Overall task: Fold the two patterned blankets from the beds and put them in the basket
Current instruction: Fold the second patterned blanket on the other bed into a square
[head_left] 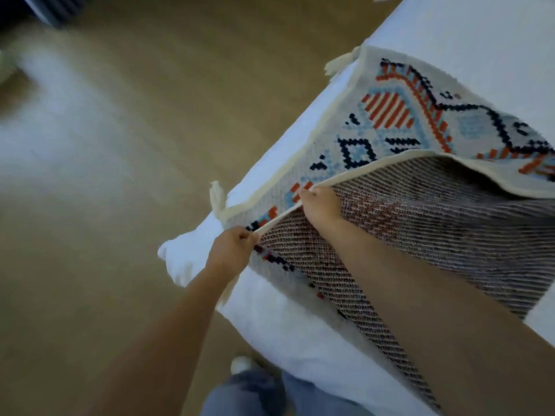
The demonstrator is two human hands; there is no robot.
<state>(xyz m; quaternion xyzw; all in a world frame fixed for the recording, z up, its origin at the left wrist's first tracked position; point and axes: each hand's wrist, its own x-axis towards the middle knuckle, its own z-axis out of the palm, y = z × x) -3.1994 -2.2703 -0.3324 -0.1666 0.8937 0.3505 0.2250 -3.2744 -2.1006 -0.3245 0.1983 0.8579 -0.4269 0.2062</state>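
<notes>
A patterned blanket (399,115), cream with orange, light blue and black diamonds and tassels at its corners, lies across the white bed (468,34). Its near part is folded over, so the striped brown underside (435,217) faces up. My left hand (232,250) pinches the cream edge of that folded part near the bed's corner. My right hand (319,204) grips the same edge a little farther along. The edge between the two hands is pulled taut. The basket and a second blanket are out of view.
A tan wooden floor (120,145) fills the left half of the view. A dark object (45,9) sits at the top left corner. My jeans-clad legs and a shoe (243,364) stand beside the bed's near edge.
</notes>
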